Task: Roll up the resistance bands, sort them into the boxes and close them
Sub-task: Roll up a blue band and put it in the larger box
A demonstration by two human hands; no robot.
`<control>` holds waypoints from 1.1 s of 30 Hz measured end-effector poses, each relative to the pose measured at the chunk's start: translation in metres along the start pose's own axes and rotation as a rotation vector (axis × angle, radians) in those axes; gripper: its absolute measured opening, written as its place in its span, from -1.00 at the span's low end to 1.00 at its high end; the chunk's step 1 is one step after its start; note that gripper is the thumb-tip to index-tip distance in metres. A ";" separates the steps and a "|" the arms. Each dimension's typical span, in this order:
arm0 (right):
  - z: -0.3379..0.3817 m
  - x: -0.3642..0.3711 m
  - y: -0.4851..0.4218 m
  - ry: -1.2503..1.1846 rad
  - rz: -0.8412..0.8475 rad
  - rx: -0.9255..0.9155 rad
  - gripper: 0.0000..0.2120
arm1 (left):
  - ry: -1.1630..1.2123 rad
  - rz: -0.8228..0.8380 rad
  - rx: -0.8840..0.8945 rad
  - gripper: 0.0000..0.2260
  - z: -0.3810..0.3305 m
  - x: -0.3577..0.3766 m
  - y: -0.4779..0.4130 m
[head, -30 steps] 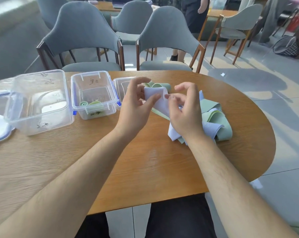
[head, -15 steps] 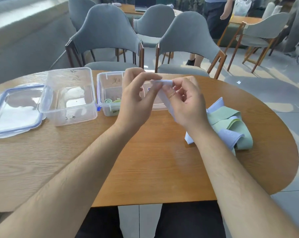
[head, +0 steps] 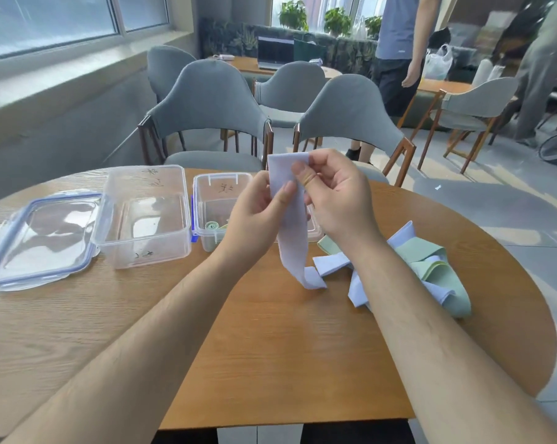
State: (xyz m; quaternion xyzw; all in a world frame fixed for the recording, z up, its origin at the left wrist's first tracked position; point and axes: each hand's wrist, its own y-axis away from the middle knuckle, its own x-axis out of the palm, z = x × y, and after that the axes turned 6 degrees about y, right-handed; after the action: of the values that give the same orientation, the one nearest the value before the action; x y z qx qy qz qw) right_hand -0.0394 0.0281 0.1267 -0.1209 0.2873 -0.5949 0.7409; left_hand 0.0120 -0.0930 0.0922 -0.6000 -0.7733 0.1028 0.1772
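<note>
Two bare hands hold a pale lilac resistance band (head: pixel 291 251) up over a round wooden table (head: pixel 286 347), the strip hanging down until its free end rests on the tabletop. The left hand (head: pixel 254 216) pinches the band's side edge between thumb and fingers. The right hand (head: pixel 338 203) pinches the top end, its thumb flat against the front face.

At four o'clock from the hands, a loose heap of lilac and green bands (head: pixel 427 264) lies on the table, partly hidden by the right forearm. At nine o'clock two clear boxes stand open, just beside each other. The small box (head: pixel 206 200), nearer the hands, holds a rolled green band (head: pixel 211 225), and the large box (head: pixel 142 254) stands beyond it. A blue-rimmed lid (head: pixel 40 238) lies flat farther out at nine o'clock, against the large box.

Grey chairs (head: pixel 213 104) face the table at twelve o'clock, and a person (head: pixel 395 52) stands well back at one o'clock.
</note>
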 end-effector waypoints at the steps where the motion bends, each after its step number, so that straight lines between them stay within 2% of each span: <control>1: 0.002 0.000 -0.002 -0.024 -0.007 0.014 -0.91 | 0.011 0.020 -0.024 -0.73 -0.001 0.000 0.000; 3: 0.004 -0.001 -0.009 -0.061 -0.037 0.040 -0.93 | 0.053 0.094 -0.110 -0.75 -0.004 0.000 0.005; 6: 0.000 -0.002 -0.024 -0.094 -0.096 0.108 -0.84 | 0.086 0.213 -0.283 -0.73 -0.003 0.001 0.017; 12: -0.038 0.013 -0.041 -0.065 -0.145 0.351 -0.85 | 0.112 0.364 -0.589 -0.78 0.023 -0.007 0.050; 16: -0.084 0.029 -0.021 0.100 -0.044 0.506 -0.84 | 0.175 0.315 -0.830 -0.77 0.046 -0.013 0.077; 19: -0.120 0.043 0.008 0.164 0.048 0.585 -0.84 | 0.076 0.345 -0.968 -0.77 0.052 -0.023 0.091; 23: -0.147 0.055 0.033 0.236 0.075 0.596 -0.80 | -0.154 0.430 -1.036 -0.71 0.049 -0.035 0.092; 28: -0.141 0.053 0.035 0.201 0.137 0.491 -0.80 | -0.509 0.550 -0.989 -0.54 0.042 -0.045 0.077; 31: -0.143 0.049 0.040 0.207 0.165 0.455 -0.79 | -0.404 0.646 -1.096 -0.57 0.036 -0.049 0.075; 33: -0.144 0.048 0.042 0.232 0.187 0.434 -0.77 | -0.378 0.779 -1.179 -0.49 0.032 -0.051 0.076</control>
State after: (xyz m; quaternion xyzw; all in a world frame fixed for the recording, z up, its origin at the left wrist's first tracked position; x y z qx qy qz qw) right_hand -0.0811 0.0173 -0.0251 0.1369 0.2461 -0.5815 0.7633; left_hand 0.0786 -0.1211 0.0268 -0.7993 -0.4480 -0.1733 -0.3611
